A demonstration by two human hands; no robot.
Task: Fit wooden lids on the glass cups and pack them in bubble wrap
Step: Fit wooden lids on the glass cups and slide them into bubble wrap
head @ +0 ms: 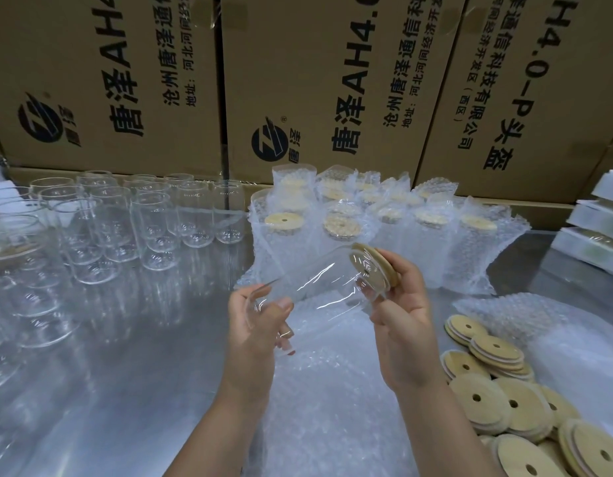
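Left hand [260, 325] fingers curled round base of glass cup [318, 287], holding it tilted; right hand [401, 304] fingers clamped on wooden lid [375, 266], pressing it onto mouth, likely for squarer seating.

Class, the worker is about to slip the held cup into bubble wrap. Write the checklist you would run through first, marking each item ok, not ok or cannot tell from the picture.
1. Left hand grips the base end of the glass cup: ok.
2. Right hand holds the wooden lid at the cup's mouth: ok.
3. Lid seated flush all round: cannot tell; glare and fingers hide part of the rim.
4. Bubble wrap lies on the table below the hands: ok.
5. Cup free of cracks: cannot tell; reflections cover the glass.
6. Wrapped cups stand upright behind, clear of the hands: ok.
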